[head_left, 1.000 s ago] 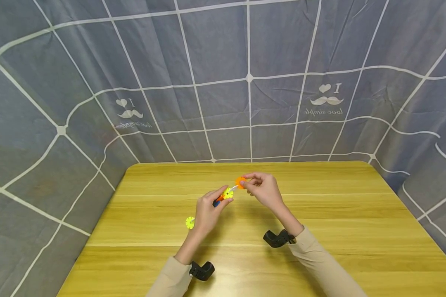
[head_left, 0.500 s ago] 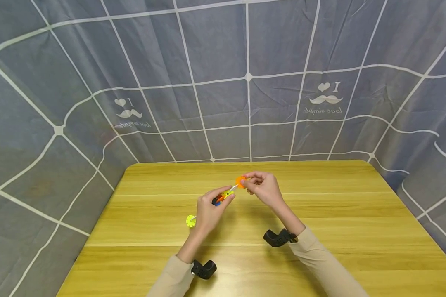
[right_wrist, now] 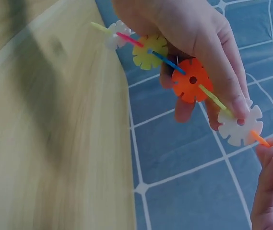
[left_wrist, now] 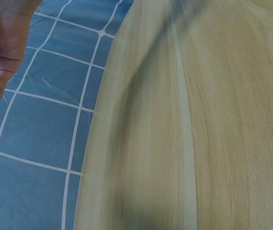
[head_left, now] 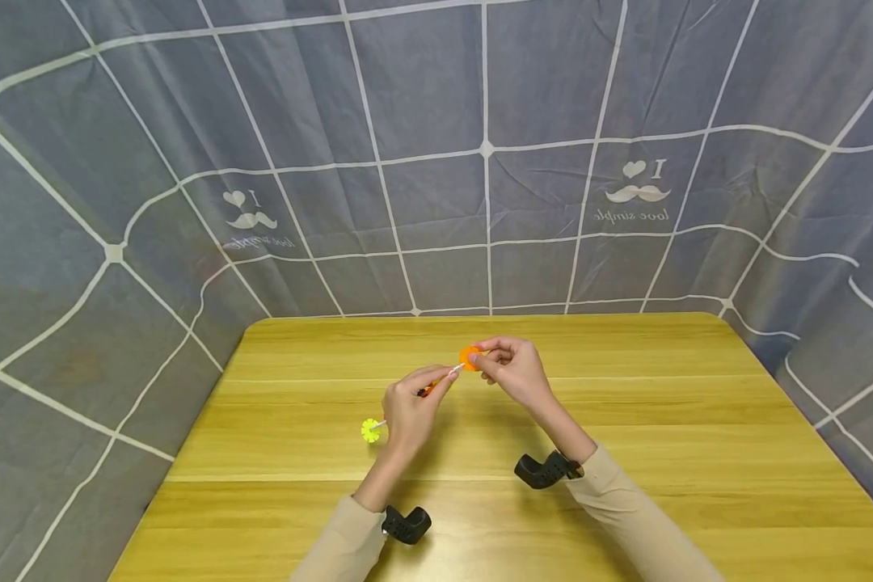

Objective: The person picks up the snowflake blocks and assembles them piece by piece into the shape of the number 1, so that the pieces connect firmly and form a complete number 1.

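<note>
In the head view my left hand [head_left: 410, 408] holds a chain of slotted plastic discs joined edge to edge, its thumb and fingertips pinching near the upper right end. My right hand [head_left: 512, 368] pinches an orange disc [head_left: 469, 358] at that end. From the other end, past the left wrist, sticks out a yellow-green disc [head_left: 370, 430]. The right wrist view has a white disc [right_wrist: 244, 128] under the left thumb, joined to the orange one seen edge-on. Farther along come a red-orange disc [right_wrist: 192, 80], a yellow disc [right_wrist: 143, 60] and another white disc [right_wrist: 112, 40], with edge-on discs between them.
Both hands are above a wooden table [head_left: 626, 420]. A grey curtain [head_left: 436, 202] with white grid lines hangs behind and at both sides. Black wrist-worn cameras sit on the left wrist [head_left: 407, 525] and the right wrist [head_left: 546, 470].
The left fingers have closed over the yellow disc near the tip, which showed its face earlier and is now hidden. The left wrist has shifted slightly right; the right hand has hardly moved.
</note>
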